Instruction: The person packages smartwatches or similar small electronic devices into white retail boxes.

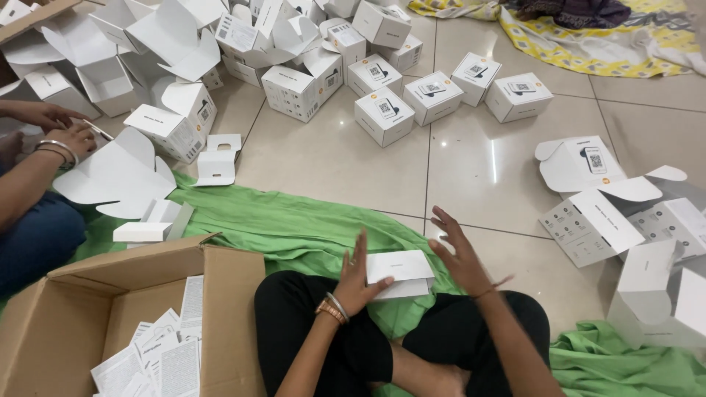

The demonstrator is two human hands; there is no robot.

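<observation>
white box [401,273] between both open hands

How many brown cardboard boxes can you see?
2. One big open brown cardboard box sits at the bottom left, with leaflets inside. Another brown box's flap shows at the top left corner. More may be hidden.

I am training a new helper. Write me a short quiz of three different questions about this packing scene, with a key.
1. True or false: the left hand touches the small white box on the lap.
2. What lies in the brown cardboard carton? A) printed leaflets B) bottles C) cloth
3. Fill in: the right hand is spread open, holding ____.

Key: 1 true; 2 A, the printed leaflets; 3 nothing.
</observation>
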